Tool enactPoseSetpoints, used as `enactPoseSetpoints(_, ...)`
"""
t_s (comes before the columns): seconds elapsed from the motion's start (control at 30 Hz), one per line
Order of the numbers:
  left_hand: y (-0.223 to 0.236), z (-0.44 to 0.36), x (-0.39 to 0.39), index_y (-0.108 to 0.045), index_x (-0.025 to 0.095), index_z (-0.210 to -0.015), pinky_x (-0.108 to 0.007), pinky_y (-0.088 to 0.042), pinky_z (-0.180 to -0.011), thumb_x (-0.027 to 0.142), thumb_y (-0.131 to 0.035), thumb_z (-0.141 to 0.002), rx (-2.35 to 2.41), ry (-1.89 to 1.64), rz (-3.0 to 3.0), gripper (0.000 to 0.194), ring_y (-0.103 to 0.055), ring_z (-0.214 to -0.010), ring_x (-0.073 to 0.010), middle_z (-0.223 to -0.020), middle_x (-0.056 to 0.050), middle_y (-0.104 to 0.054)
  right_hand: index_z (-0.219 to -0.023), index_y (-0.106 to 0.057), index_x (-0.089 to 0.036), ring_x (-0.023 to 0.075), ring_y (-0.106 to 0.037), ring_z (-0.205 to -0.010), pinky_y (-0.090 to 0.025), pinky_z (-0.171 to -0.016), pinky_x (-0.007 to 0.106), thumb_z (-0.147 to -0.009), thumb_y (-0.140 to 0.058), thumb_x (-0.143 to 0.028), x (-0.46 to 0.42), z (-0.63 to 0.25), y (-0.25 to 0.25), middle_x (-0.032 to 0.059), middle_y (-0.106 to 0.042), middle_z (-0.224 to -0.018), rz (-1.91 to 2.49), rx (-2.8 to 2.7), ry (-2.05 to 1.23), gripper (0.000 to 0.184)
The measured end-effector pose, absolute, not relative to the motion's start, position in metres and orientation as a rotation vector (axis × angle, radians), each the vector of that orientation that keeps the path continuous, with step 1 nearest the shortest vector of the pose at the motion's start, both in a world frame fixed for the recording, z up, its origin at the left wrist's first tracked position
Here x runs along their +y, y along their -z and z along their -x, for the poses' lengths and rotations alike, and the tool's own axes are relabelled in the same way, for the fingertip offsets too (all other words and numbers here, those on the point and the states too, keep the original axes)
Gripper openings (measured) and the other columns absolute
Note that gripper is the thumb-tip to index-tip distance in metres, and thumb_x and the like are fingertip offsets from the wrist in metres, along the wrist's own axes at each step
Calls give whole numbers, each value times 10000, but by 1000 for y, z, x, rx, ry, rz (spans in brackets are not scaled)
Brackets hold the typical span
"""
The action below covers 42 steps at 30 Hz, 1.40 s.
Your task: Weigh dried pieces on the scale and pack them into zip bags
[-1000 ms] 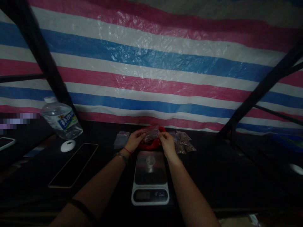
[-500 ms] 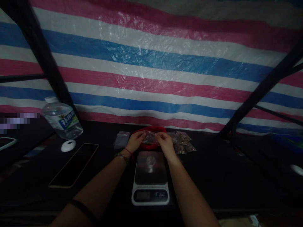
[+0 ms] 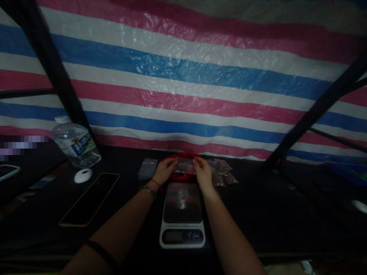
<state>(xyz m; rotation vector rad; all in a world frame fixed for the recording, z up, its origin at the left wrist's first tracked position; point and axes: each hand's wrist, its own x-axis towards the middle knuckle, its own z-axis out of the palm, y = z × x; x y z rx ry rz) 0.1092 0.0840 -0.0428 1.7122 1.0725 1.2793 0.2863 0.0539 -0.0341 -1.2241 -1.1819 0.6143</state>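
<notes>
While both hands worked at the far edge of the scale (image 3: 182,214), a small clear bag (image 3: 185,165) hung stretched between them, just above a red bowl (image 3: 183,176). The left hand (image 3: 164,170) pinched the bag's left end between thumb and fingertips, and the right hand (image 3: 203,172) pinched its right end the same way, so the top edge was pulled taut; held like that, the strip along the mouth would press flat, and anything that slipped out would likely fall into the bowl. Brownish bits showed inside the bag, too dim to make out.

On the scale's steel plate stood a little clear cup (image 3: 182,194), placed centrally, probably so its load would read true. The display at the near edge was dark and no digits could be read.

Right of the bowl lay filled bags (image 3: 222,172) in a loose heap, and left of it empty bags (image 3: 147,168) in a flat stack, each pile within easy reach of the nearer hand. Farther left, a phone (image 3: 89,198) lay face up, a white round puck (image 3: 83,175) beside it, and a water bottle (image 3: 75,146) behind. The bottle's blue and green label bore white characters, too blurred to read. A striped tarp (image 3: 183,84) closed the far side.
</notes>
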Motion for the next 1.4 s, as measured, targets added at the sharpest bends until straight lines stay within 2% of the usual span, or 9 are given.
enactPoseSetpoints(0.17,46,-108,87,-665,148,-900,-321,-499,-785,464,-525,-816,1089,-1356,-1660,356,-625,-824,-199,-887,-62,-688,-1148,-566,-194,169,-592,-535,-476,-522,277,-743,-621,-364,49,-281,33,-15,-630,-622,1156,-1231,-858,443)
enactPoseSetpoints(0.3,46,-108,88,-654,140,-915,-297,-487,-781,517,-517,-808,1126,-1363,-1591,415,-616,-836,-192,-902,-64,-681,-1244,-504,-210,162,-607,-600,-500,-598,280,-805,-542,-309,44,-280,29,-7,-646,-681,1105,-1334,-788,451)
enactPoseSetpoints(0.47,46,-107,89,-635,142,-831,-259,-467,-674,541,-503,-811,1151,-1369,-1543,421,-586,-725,-164,-772,-31,-649,-1087,-605,-230,182,-630,-871,-511,-787,311,-813,-518,-259,46,-282,32,43,-666,-981,1097,-1434,-549,289)
enactPoseSetpoints(0.63,48,-105,92,-631,144,-817,-248,-446,-624,520,-483,-832,1161,-1370,-1596,404,-559,-668,-150,-715,-18,-623,-903,-695,-210,202,-643,-871,-503,-839,345,-798,-544,-261,51,-284,37,42,-703,-923,1158,-1511,-548,191)
enactPoseSetpoints(0.87,48,-104,93,-656,139,-863,-273,-475,-696,493,-517,-818,1177,-1390,-1607,383,-607,-751,-177,-813,-52,-671,-1164,-645,-239,187,-647,-886,-513,-837,331,-746,-568,-178,53,-283,37,34,-706,-1034,1186,-1501,-617,430)
enactPoseSetpoints(1.03,46,-105,94,-653,140,-892,-292,-489,-724,504,-542,-794,1185,-1436,-1544,393,-625,-786,-193,-857,-67,-686,-1256,-580,-235,165,-648,-811,-523,-798,310,-731,-526,-136,47,-280,33,28,-709,-1002,1163,-1504,-644,537)
enactPoseSetpoints(1.1,46,-104,94,-647,141,-900,-290,-488,-720,500,-544,-791,1184,-1457,-1527,390,-622,-785,-191,-856,-66,-683,-1238,-593,-238,164,-650,-788,-529,-775,305,-745,-520,-155,46,-279,32,26,-712,-985,1144,-1486,-666,506)
enactPoseSetpoints(1.27,45,-104,92,-641,147,-827,-266,-463,-642,510,-503,-816,1215,-1414,-1587,388,-591,-696,-171,-744,-39,-653,-988,-714,-205,203,-663,-845,-527,-804,341,-782,-554,-261,52,-281,36,48,-721,-935,1146,-1463,-701,267)
enactPoseSetpoints(1.4,44,-104,89,-637,150,-777,-260,-454,-653,515,-464,-839,1198,-1389,-1661,408,-581,-713,-168,-745,-36,-644,-1002,-711,-209,214,-660,-889,-528,-815,348,-763,-590,-257,56,-283,40,53,-715,-980,1165,-1474,-669,273)
